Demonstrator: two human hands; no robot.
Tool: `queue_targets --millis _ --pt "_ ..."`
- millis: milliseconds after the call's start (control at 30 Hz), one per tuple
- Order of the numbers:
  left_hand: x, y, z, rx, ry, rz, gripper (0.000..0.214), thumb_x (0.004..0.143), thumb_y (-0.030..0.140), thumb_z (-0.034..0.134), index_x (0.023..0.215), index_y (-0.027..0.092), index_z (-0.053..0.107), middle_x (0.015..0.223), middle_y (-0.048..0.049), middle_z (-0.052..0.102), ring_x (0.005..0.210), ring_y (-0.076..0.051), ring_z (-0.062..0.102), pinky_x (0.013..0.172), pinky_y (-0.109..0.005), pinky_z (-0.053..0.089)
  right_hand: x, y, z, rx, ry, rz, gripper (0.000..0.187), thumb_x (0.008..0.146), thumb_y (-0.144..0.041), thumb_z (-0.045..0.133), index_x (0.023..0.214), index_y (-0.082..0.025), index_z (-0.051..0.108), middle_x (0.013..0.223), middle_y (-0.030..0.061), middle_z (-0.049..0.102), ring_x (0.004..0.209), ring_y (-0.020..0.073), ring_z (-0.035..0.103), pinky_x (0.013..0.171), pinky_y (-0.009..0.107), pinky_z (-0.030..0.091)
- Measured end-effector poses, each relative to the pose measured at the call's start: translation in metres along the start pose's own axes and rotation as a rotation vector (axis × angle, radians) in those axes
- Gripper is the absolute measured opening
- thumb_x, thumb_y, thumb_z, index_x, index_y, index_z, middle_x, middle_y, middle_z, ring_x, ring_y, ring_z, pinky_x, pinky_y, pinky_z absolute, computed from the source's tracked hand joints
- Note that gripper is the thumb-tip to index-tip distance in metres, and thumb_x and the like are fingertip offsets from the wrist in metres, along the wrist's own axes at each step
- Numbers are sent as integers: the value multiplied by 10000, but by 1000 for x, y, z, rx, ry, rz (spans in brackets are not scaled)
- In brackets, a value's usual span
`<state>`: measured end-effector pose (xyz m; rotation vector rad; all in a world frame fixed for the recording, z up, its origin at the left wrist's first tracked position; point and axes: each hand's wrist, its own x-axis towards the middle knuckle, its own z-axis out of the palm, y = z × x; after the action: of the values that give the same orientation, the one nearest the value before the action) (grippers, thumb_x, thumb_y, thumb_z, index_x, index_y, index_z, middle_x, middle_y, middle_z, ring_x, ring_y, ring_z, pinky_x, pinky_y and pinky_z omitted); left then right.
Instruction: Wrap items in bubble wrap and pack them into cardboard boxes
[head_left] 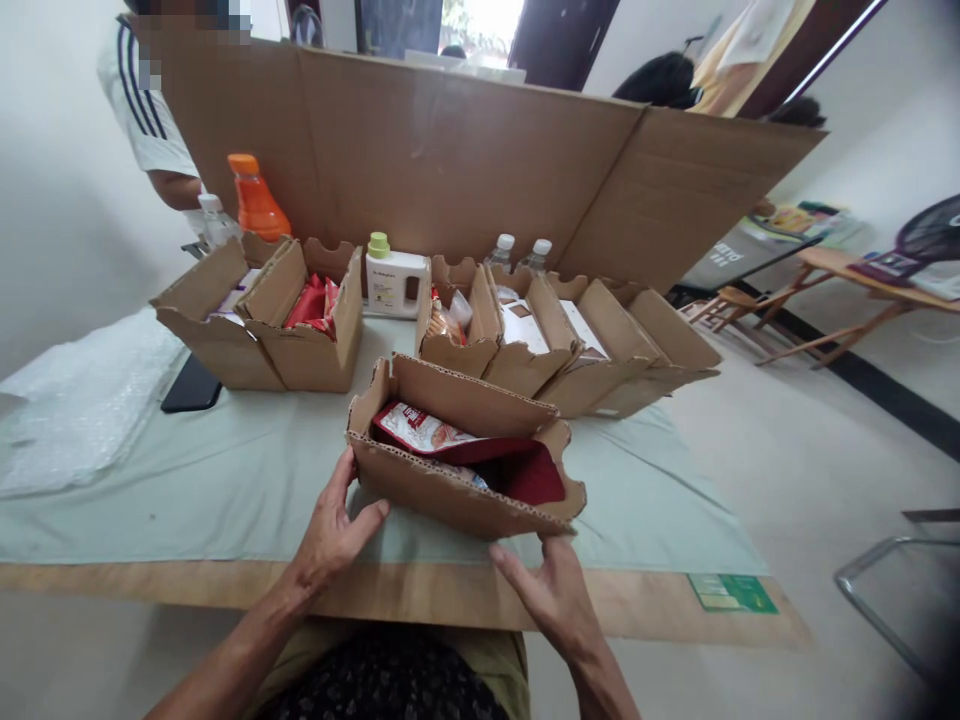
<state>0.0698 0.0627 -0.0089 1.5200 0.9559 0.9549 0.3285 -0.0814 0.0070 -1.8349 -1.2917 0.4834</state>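
Note:
A cardboard box [450,505] with an open top stands slantwise in front of me, near the table's front edge. Inside it lie a red and white printed packet [427,428] and a dark red piece [536,470], its kind unclear. My left hand [341,530] has its fingers against the box's left end and its thumb in front of the long near side. At the lower right corner, my right hand [551,590] holds the box, thumb in front and fingertips partly hidden by the cardboard.
Behind stand more cardboard boxes, a left pair [319,355] and a right row [525,370], holding packets. A white jug [394,280], an orange bottle [259,200] and clear bottles [536,255] stand near a cardboard screen [450,150]. Bubble wrap [82,400] and a black phone [191,385] lie left.

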Motion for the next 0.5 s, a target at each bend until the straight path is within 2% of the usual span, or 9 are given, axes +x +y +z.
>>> queue_targets --millis 100,167,233,333,400,500 --pt "8 4 8 -18 -24 34 827 872 403 679 1600 216 334 1602 -143 466 1473 -351 447 1237 -517 346 36 3 2 55 65 -14 552 883 -545 642 1288 -171 605 1270 186 701 1227 373 644 1074 562 503" --pt "13 -1 11 1 -34 41 853 866 397 676 1611 208 307 1616 -154 444 1479 -348 440 1246 -528 330 53 11 4 66 98 -12 541 875 -538 631 1269 -170 600 1246 185 708 1191 365 655 1054 555 512" --pt "18 -12 12 50 -8 15 842 850 395 676 1592 189 335 1600 -170 458 1458 -353 463 1237 -547 336 59 23 6 47 119 -7 513 874 -518 628 1258 -178 604 1215 170 718 1130 342 677 1016 532 535" --pt "20 -26 11 140 41 -32 748 841 394 668 1514 165 434 1499 -179 555 1380 -340 544 1189 -534 403 48 42 2 -10 139 36 453 887 -485 637 1237 -197 630 1143 134 738 985 295 716 886 472 592" --pt "21 -27 9 200 49 -26 613 850 386 656 1405 159 530 1351 -160 654 1266 -311 627 1103 -478 494 39 46 -12 -49 200 36 370 903 -455 651 1174 -204 675 1145 128 744 985 291 723 871 468 596" --pt "26 -18 6 324 49 55 323 857 354 640 1130 181 648 1050 -91 725 1004 -252 703 899 -375 581 43 25 -51 -76 387 -75 212 946 -346 658 1114 -235 725 1233 105 730 1148 298 690 1024 516 534"
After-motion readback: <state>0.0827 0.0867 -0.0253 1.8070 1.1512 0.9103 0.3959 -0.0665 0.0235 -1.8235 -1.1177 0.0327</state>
